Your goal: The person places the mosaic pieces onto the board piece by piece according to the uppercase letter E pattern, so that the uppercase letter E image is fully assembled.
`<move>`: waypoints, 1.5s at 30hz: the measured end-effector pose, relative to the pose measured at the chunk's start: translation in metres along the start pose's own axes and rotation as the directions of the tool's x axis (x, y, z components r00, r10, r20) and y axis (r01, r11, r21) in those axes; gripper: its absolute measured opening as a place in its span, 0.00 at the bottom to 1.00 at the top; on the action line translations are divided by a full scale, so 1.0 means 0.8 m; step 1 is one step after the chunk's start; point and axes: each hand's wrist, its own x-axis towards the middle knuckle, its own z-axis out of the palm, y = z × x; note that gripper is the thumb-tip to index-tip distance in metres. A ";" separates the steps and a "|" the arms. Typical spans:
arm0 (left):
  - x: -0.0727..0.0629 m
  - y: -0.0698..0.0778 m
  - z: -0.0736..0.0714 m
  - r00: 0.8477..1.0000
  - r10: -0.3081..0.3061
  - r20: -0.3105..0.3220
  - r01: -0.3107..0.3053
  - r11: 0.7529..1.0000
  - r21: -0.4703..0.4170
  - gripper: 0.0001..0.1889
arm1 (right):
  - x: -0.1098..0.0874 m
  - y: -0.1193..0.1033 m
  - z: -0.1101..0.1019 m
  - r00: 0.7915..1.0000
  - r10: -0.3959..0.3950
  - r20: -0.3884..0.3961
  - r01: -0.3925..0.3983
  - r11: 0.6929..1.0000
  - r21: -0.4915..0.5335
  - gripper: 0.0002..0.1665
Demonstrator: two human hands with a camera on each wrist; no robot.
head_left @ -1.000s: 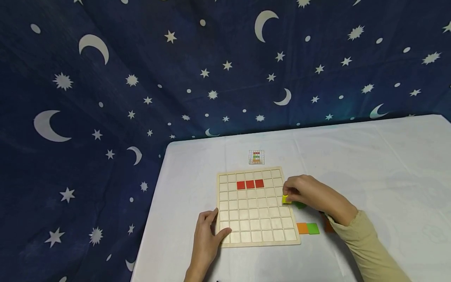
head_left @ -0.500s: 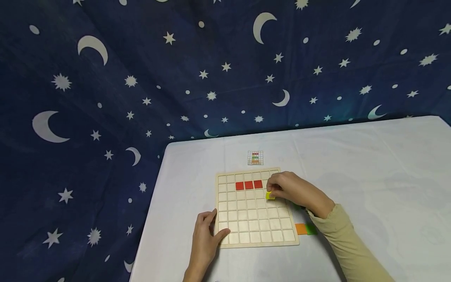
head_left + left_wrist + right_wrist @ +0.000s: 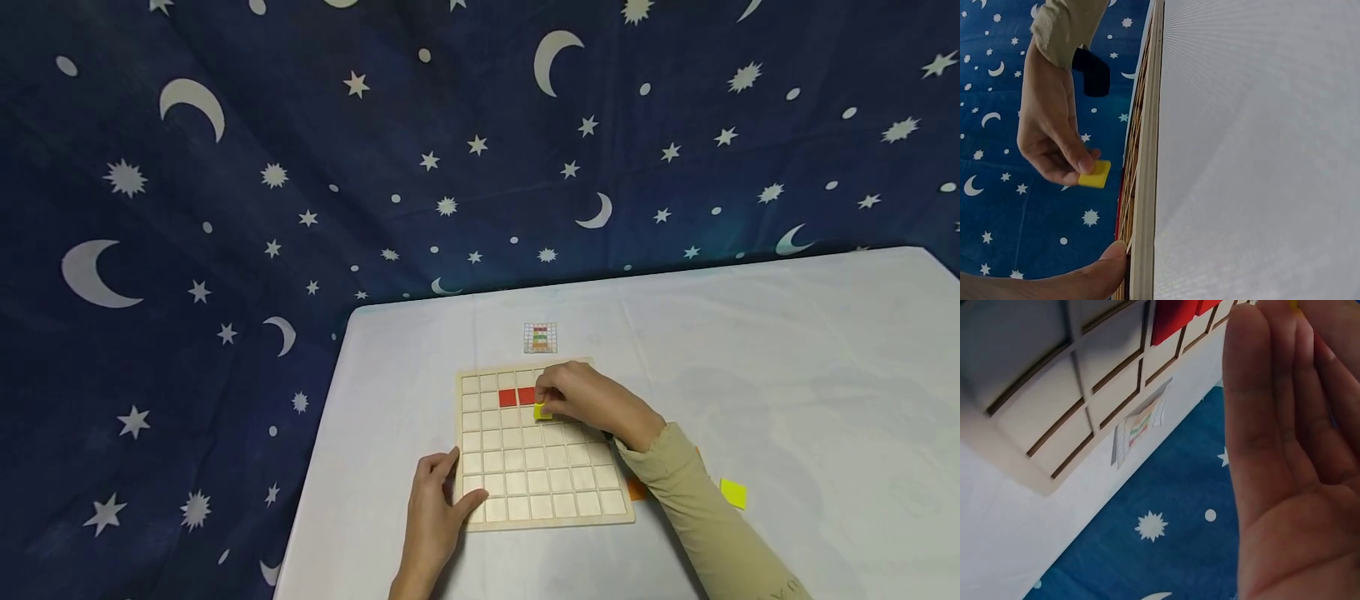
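Observation:
My right hand (image 3: pixel 596 400) pinches a small yellow square tile (image 3: pixel 1095 175) between thumb and fingertips, above the wooden grid board (image 3: pixel 525 483). In the head view, this tile is just below the row of red tiles (image 3: pixel 507 398), and the hand covers part of that row. My left hand (image 3: pixel 438 508) holds the board at its lower left side, thumb on the top face and index finger against the left edge. The left wrist view shows its thumb (image 3: pixel 1107 269) on the board's rim; its other fingers are hidden there.
A small printed pattern card (image 3: pixel 540 337) lies behind the board. Right of the board, another yellow tile (image 3: pixel 733 493) and an orange tile (image 3: pixel 637 489) lie on the white tablecloth (image 3: pixel 825 375), partly beside the right sleeve (image 3: pixel 693 508). A starry blue cloth (image 3: pixel 420 125) hangs behind.
My right hand has carried the yellow tile leftward from the board's right edge to below the red tiles. The sleeve has uncovered a yellow tile at right. My left hand stays in place.

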 end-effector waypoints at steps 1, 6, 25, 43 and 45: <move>0.000 0.000 0.000 1.000 -0.003 0.000 0.003 1.000 0.000 0.39 | 0.003 -0.001 0.002 1.000 -0.001 -0.001 0.001 1.000 0.003 0.11; -0.001 0.000 0.000 1.000 -0.007 0.000 0.007 1.000 -0.006 0.39 | 0.015 -0.004 0.007 1.000 0.007 -0.006 -0.007 1.000 0.024 0.08; 0.001 0.001 -0.001 1.000 0.002 0.008 -0.002 1.000 -0.004 0.39 | 0.043 -0.012 0.026 0.999 -0.002 0.034 0.000 0.998 0.057 0.11; 0.000 0.000 0.000 1.000 -0.003 0.005 0.003 1.000 -0.008 0.39 | 0.047 -0.015 0.041 0.999 0.005 0.051 -0.009 0.998 0.067 0.10; 0.001 0.001 0.000 1.000 -0.003 0.006 0.003 1.000 -0.010 0.39 | 0.047 -0.015 0.041 0.999 0.011 0.051 -0.014 0.998 0.057 0.10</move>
